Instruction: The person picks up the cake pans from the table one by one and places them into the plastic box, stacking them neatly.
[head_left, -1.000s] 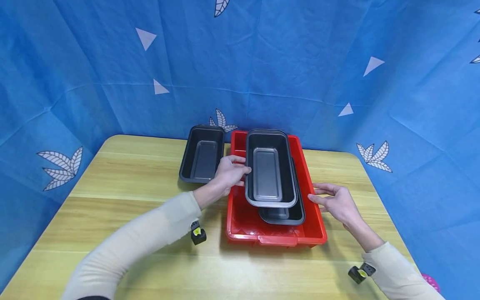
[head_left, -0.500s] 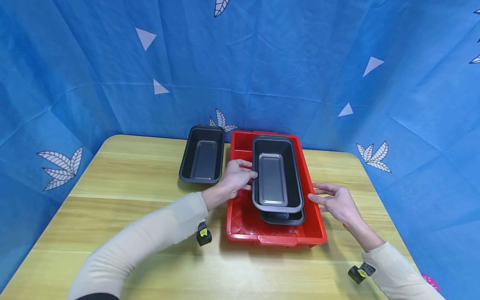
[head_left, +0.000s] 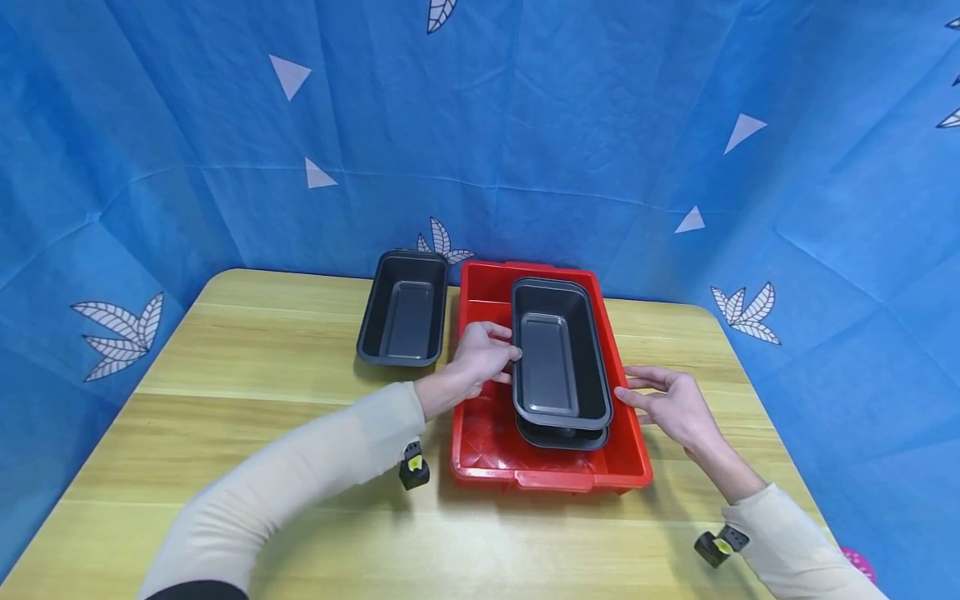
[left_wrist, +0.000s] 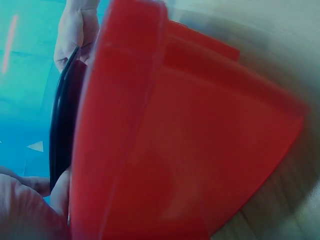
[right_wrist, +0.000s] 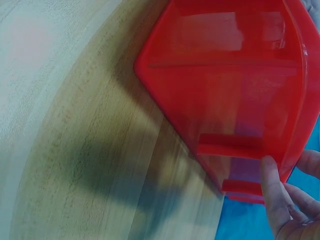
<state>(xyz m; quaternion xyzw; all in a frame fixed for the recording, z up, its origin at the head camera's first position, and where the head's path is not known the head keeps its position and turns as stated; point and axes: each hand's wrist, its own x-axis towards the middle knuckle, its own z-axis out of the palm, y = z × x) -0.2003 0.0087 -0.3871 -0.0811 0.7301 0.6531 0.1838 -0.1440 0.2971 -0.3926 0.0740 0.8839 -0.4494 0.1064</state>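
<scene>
My left hand pinches the left rim of a dark loaf pan, thumb on the rim and fingers below. This pan sits over the red bin, partly covering another loaf pan inside it. From the left wrist view, the held pan shows edge-on above the bin wall. My right hand is at the bin's right rim, thumb over the top and fingers outside. In the right wrist view its fingers lie against the outer wall.
Left of the bin, a further dark loaf pan stands on the wooden table, with a second rim just visible behind its far edge. A blue patterned cloth hangs behind the table.
My left hand has moved the loaf pan right, toward me and lower, covering more of the pan beneath. My right hand has stayed at the bin's rim.
</scene>
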